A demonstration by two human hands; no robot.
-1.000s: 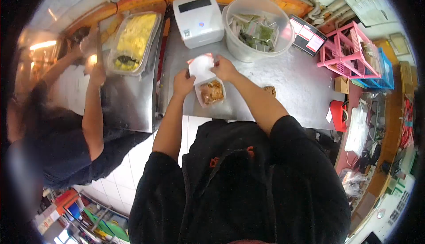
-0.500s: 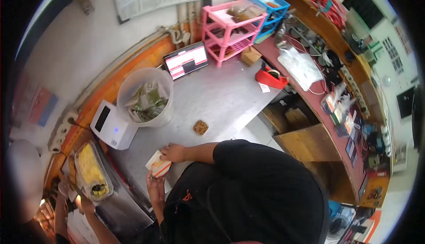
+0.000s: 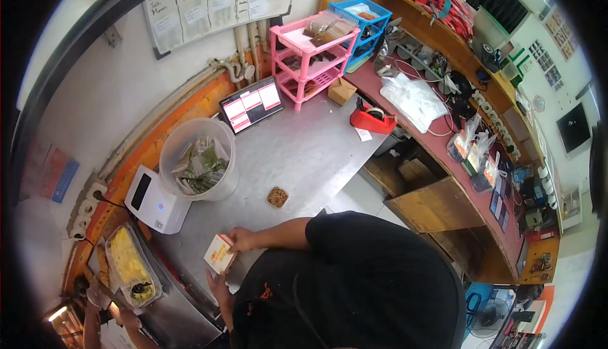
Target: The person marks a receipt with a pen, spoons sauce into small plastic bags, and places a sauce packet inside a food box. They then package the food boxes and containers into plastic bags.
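A white paper food box with orange and yellow print is tilted between my two hands, over the steel counter. My right hand grips its upper right edge, with the fingers bent around the side. At the lower edge, my left hand holds the box by its fingertips; part of that grip is hidden. A small clear tub of brown crumbly food stands on the counter, beyond my right forearm.
A bucket of green-leaf packets, a white printer and a tablet line the wall side. Pink shelves and a red tape dispenser stand farther back. At lower left are another person's hands near a tray of yellow food.
The box has turned so that its printed face shows more fully. My left hand has shifted lower along its edge. The whole view has tilted a little.
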